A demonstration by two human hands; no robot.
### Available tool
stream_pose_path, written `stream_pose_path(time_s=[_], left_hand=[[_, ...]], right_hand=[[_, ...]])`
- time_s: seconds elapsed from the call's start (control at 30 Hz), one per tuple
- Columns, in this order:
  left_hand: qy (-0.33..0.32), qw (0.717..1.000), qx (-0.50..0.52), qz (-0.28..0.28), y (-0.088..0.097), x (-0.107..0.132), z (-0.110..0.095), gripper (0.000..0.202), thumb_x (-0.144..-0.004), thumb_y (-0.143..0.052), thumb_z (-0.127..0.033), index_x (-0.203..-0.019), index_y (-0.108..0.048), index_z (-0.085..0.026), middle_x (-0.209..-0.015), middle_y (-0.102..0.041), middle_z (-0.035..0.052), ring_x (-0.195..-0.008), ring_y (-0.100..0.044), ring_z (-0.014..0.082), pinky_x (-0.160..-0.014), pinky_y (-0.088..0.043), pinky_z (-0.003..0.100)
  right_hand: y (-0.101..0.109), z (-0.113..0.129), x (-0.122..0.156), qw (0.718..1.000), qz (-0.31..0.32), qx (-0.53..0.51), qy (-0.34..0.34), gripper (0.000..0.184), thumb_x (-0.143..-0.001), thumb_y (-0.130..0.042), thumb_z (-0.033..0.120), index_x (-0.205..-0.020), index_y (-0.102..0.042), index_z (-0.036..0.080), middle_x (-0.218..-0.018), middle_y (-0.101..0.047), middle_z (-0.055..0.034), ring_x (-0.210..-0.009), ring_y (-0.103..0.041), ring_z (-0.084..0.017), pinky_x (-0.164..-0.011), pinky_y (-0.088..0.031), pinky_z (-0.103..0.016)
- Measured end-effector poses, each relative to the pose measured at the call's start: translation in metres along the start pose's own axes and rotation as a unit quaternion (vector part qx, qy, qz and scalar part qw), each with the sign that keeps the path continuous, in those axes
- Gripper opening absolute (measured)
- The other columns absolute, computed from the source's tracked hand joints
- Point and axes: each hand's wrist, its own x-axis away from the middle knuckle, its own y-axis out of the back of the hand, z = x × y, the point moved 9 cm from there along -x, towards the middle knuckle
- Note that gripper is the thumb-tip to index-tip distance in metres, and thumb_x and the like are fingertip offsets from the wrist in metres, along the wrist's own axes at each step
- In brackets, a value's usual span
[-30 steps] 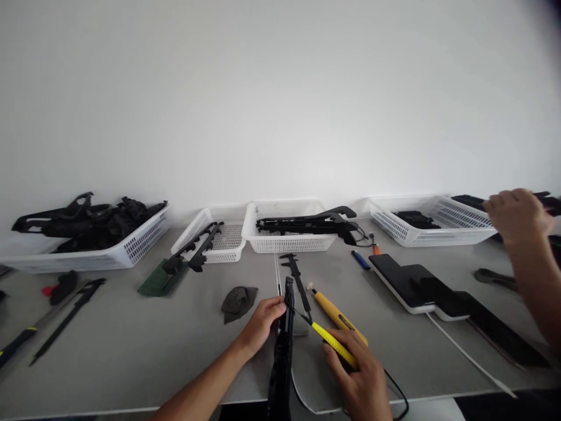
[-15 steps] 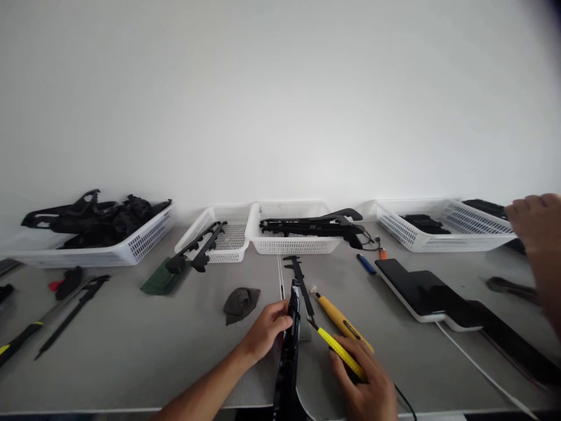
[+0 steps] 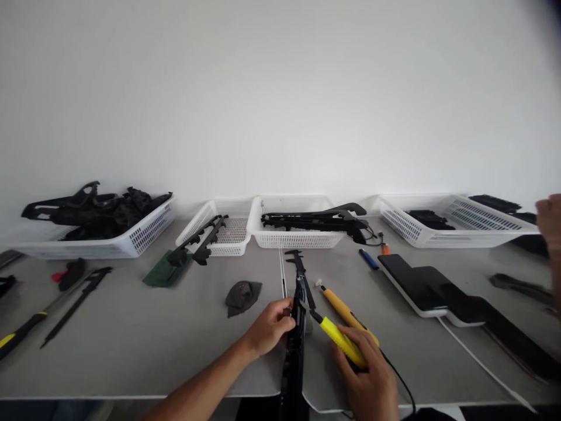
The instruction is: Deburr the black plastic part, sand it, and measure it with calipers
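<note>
Our left hand [image 3: 272, 327] pinches a black strip [image 3: 294, 356]; our right hand [image 3: 367, 371] grips a yellow knife [image 3: 339, 339].
The strip juts over the front edge of the table [image 3: 175, 351] — we clasp it near its far end, with the knife's tip right at its side, though we cannot tell whether they touch. Left of the strip lies a grey cloth [image 3: 243, 297], by its far end a caliper [image 3: 297, 261], and to its right an orange tool [image 3: 344, 310]. Beyond the strip stands a white basket [image 3: 302, 240] of black parts. Far right of it — partly cut off — is a co-worker's hand [image 3: 551, 219], its grasp unclear.
</note>
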Motion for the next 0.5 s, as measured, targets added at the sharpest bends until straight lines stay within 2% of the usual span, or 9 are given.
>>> stream_pose_path(time_s=[0.2,0.33,0.5], left_hand=[[0.008,0.999,0.003,-0.036,0.007,-0.002,0.01,0.022,-0.078,-0.071,-0.037,-0.086,-0.07,-0.016,-0.069,-0.057,-0.0036,-0.065,-0.047,0.0138,-0.061,-0.035,0.026],[0.016,0.997,0.02,-0.075,0.015,-0.004,0.02,0.037,-0.082,-0.076,-0.054,-0.086,-0.07,-0.018,-0.064,-0.056,-0.0055,-0.055,-0.048,0.0123,-0.052,-0.036,0.024],[0.016,0.989,0.045,-0.142,0.031,-0.006,0.027,0.059,-0.077,-0.078,-0.072,-0.099,-0.073,-0.018,-0.064,-0.057,-0.0059,-0.053,-0.05,0.0137,-0.047,-0.039,0.025]], right_hand=[[-0.002,-0.002,0.001,1.0,0.02,-0.006,-0.002,0.025,-0.098,-0.07,0.043,-0.11,-0.078,0.023,-0.107,-0.082,-0.0097,-0.099,-0.08,-0.029,-0.087,-0.064,-0.038],[-0.001,0.002,0.0,0.999,0.024,-0.026,0.008,0.024,-0.097,-0.07,0.042,-0.107,-0.08,0.023,-0.108,-0.082,-0.0095,-0.099,-0.08,-0.028,-0.088,-0.065,-0.037],[-0.004,0.005,-0.002,0.997,0.06,-0.029,0.03,0.018,-0.096,-0.073,0.035,-0.107,-0.082,0.025,-0.105,-0.083,-0.0066,-0.095,-0.082,-0.026,-0.086,-0.067,-0.032]])
